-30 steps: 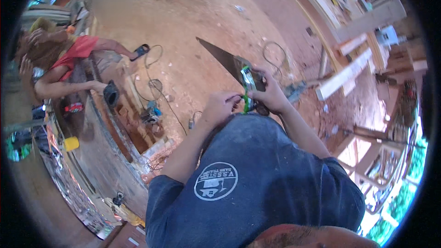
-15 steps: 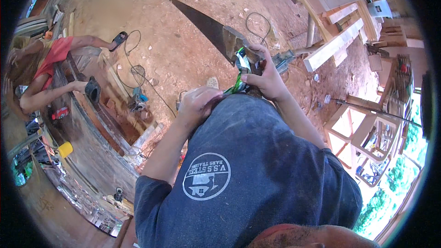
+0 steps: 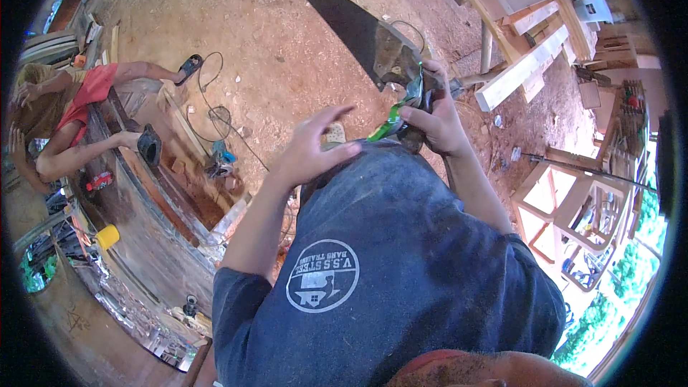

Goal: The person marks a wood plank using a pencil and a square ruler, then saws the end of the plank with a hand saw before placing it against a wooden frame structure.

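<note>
Handsaw (image 3: 351,29) and green packet (image 3: 389,123) are gripped together in the right hand's (image 3: 441,122) fingers before the blue shirt (image 3: 430,244), neither yet set down, while the left hand's (image 3: 312,152) empty fingers spread wide.

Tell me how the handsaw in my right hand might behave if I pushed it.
The handsaw would probably flex sideways, since its blade looks thin and sheet-like. It may swing or twist in your right hand, because the blade reaches well beyond the grip. The narrow far tip would likely bend more easily than the broad end.
</note>
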`<act>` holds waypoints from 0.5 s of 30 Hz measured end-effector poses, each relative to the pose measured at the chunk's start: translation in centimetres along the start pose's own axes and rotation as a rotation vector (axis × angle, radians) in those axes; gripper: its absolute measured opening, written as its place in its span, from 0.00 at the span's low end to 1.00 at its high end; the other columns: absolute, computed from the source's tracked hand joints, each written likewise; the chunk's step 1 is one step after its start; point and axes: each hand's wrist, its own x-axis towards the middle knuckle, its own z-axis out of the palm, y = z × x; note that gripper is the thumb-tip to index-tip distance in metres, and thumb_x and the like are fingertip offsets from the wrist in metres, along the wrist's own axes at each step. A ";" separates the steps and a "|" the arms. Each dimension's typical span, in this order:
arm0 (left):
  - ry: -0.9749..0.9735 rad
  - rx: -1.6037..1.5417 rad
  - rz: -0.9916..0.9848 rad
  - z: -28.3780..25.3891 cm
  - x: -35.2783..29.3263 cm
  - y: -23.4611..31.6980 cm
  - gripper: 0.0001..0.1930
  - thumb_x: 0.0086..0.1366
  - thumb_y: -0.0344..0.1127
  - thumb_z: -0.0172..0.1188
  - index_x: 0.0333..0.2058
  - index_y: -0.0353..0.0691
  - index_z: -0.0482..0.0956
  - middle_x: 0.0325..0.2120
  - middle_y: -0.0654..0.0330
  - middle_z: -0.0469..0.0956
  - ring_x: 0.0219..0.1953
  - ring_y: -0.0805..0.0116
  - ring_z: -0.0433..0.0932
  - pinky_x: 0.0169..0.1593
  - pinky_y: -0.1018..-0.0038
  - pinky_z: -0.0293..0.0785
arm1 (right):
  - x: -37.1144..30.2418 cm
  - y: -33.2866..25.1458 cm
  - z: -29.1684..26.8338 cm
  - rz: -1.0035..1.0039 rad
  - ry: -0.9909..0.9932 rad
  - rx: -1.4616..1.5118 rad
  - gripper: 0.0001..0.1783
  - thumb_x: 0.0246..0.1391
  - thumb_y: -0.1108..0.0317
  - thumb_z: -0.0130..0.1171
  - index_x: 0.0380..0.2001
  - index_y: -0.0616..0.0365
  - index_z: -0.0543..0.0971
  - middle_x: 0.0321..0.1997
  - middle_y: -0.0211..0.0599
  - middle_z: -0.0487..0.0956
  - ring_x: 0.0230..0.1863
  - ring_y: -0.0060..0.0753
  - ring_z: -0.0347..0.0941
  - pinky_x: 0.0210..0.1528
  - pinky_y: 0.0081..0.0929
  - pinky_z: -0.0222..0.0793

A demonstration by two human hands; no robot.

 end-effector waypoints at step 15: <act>0.038 0.124 0.110 4.1 3.5 0.1 0.21 0.66 0.27 0.63 0.58 0.42 0.77 0.44 0.43 0.85 0.45 0.41 0.85 0.48 0.54 0.81 | 0.2 0.2 1.6 -0.032 0.004 -0.110 0.63 0.35 0.71 0.89 0.73 0.49 0.62 0.62 0.33 0.71 0.59 0.24 0.71 0.56 0.25 0.73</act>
